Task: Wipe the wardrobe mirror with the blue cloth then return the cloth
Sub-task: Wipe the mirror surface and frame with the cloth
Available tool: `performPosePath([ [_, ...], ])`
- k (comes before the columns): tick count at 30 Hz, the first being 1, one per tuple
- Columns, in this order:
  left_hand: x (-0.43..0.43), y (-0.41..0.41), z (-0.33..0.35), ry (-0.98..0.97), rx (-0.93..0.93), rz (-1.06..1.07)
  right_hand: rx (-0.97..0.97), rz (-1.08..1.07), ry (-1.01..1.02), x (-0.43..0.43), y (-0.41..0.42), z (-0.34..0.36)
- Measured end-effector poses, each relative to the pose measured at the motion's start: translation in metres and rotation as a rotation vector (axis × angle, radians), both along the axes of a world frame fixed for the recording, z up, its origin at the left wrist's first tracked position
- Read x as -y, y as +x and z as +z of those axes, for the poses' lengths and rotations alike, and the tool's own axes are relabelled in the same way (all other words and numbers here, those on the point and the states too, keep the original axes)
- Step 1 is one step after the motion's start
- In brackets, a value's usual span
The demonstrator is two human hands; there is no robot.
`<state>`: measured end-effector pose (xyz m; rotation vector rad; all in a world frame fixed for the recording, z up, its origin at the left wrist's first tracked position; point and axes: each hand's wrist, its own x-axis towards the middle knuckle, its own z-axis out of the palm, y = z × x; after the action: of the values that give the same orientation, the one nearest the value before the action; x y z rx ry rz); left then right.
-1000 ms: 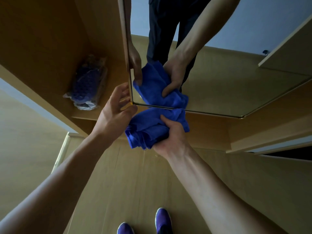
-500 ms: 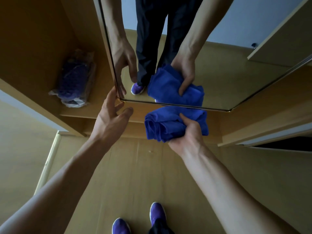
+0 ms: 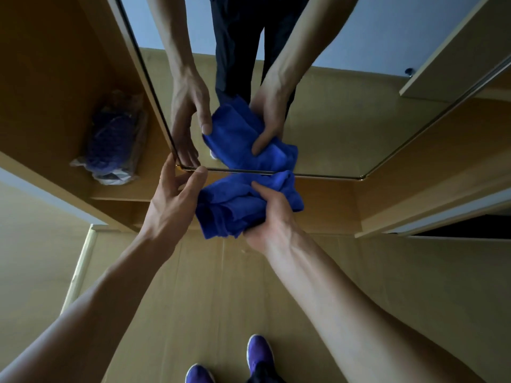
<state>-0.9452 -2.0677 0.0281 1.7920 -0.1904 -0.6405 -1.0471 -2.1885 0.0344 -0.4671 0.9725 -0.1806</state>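
Note:
The blue cloth (image 3: pixel 235 207) is bunched up just below the bottom edge of the wardrobe mirror (image 3: pixel 345 111). My right hand (image 3: pixel 272 217) grips the cloth from the right, thumb on top. My left hand (image 3: pixel 172 203) is beside the cloth's left end, fingers spread and loosely bent, its thumb close to or touching the cloth; I cannot tell which. The fingertips sit at the mirror's lower left corner. The mirror reflects both hands and the cloth.
A plastic-wrapped blue bundle (image 3: pixel 110 142) lies on a wooden wardrobe shelf (image 3: pixel 130 189) to the left of the mirror. A wooden panel (image 3: pixel 414 167) runs along the right. Below are the wooden floor (image 3: pixel 215 299) and my purple shoes (image 3: pixel 258 352).
My right hand has carried the cloth back left toward my left hand. The view has shifted so more of the mirror shows.

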Motion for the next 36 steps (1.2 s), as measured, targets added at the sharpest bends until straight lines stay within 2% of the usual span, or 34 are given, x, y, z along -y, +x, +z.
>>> performPosePath([
  [13,0.043,-0.029,-0.010,0.022,-0.004,0.127,-0.098,-0.265,-0.043,0.073,-0.072,0.011],
  [18,0.044,-0.032,-0.009,-0.015,-0.027,0.142,-0.118,-0.247,-0.055,0.061,-0.060,0.007],
  [28,0.036,-0.030,-0.007,0.071,-0.102,0.192,-0.060,-0.017,0.002,0.015,-0.016,-0.001],
  [36,0.063,-0.055,-0.003,0.049,-0.119,0.053,-0.133,-0.138,-0.038,0.071,-0.067,0.008],
])
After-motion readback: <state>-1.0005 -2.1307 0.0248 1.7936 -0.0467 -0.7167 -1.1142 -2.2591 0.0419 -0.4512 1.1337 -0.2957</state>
